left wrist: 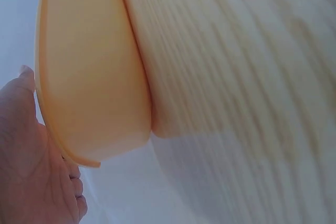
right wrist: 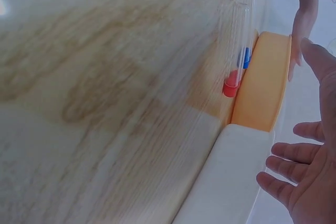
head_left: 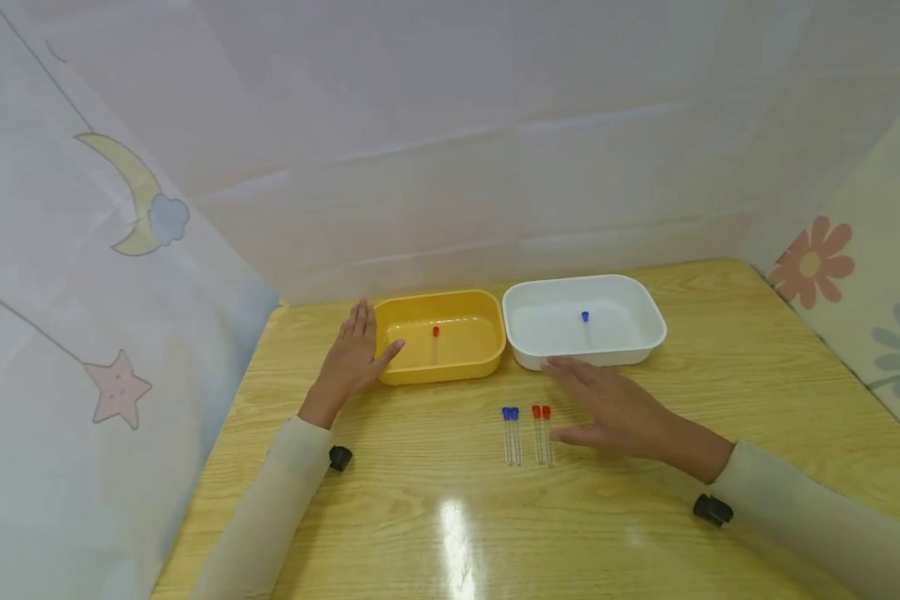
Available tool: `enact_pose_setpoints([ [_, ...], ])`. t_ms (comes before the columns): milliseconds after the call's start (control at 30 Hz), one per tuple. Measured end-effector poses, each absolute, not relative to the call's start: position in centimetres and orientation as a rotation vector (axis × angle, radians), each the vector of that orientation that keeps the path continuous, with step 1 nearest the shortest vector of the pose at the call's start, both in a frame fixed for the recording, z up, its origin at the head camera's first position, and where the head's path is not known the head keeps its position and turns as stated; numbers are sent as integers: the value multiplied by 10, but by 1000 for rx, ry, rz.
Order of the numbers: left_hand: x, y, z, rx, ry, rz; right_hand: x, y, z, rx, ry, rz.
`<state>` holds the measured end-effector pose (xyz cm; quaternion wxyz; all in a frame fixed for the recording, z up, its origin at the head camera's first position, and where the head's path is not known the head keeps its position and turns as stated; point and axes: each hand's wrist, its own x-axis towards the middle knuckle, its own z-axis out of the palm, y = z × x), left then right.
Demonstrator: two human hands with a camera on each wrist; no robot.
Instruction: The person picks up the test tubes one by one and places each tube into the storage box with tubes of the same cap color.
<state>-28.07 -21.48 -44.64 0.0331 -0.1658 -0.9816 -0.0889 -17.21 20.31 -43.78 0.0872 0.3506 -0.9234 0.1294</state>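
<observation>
My left hand (head_left: 350,354) is at the left end of the yellow tray (head_left: 442,373), fingers straight along its outside and thumb over the rim. In the yellow tray lies a red-capped tube (head_left: 435,333). Its neighbour, the white tray (head_left: 525,357), holds a blue-capped tube (head_left: 586,317). My right hand (head_left: 622,412) holds nothing, its fingers extended by the white tray's front edge and its thumb close to the red-capped tubes (head_left: 542,433). Left of that pair, two blue-capped tubes (head_left: 512,435) lie on the table. The right wrist view shows the right palm (right wrist: 315,182) with fingers spread.
The trays stand side by side near the back of the wooden table (head_left: 390,517). Behind them rises a pale sheet (head_left: 450,208). A printed sheet (head_left: 67,467) borders the left side, and another with flowers (head_left: 810,265) borders the right.
</observation>
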Motion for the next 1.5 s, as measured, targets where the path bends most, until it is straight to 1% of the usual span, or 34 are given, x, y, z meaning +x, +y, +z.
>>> enact_pose_setpoints([
  [400,-275,-211,-445,-484,-3060,-304,-173,201,-453,1132,-2725,371],
  [1500,-277,-211,-449,-567,-3063,-339,-173,191,-458,1086,-2991,307],
])
